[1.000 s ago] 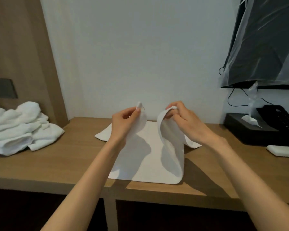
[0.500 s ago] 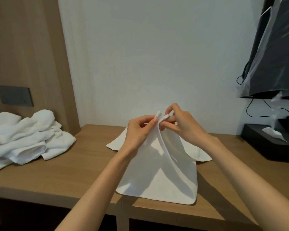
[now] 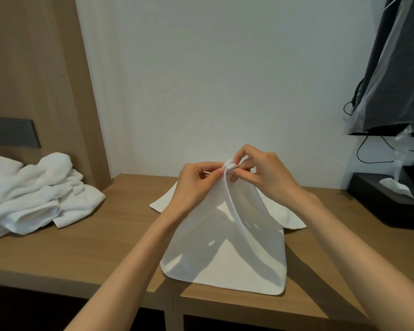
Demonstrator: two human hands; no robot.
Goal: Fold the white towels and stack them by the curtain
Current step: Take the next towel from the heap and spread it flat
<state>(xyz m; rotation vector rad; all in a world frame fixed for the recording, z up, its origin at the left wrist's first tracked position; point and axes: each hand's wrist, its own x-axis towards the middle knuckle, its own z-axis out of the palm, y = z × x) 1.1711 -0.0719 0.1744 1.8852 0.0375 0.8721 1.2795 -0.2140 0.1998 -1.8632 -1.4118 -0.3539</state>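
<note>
A white towel (image 3: 225, 259) lies on the wooden desk (image 3: 110, 240), its two near corners lifted and brought together above its middle like a tent. My left hand (image 3: 196, 182) pinches one raised corner and my right hand (image 3: 263, 173) pinches the other, fingertips meeting at the peak. The towel's far corners still rest flat on the desk behind my hands. A loose heap of unfolded white towels (image 3: 31, 194) sits at the left end of the desk.
A wooden wall panel with a grey switch plate (image 3: 12, 132) rises behind the heap. At the right stand a black tissue box (image 3: 387, 199) and a plastic-covered dark screen (image 3: 397, 68) with hanging cables. The desk's front edge runs just below the towel.
My two hands moved toward each other, bringing the lifted towel corners from apart to touching. The view also shifted, so the heap and the towel sit further right in the frame.
</note>
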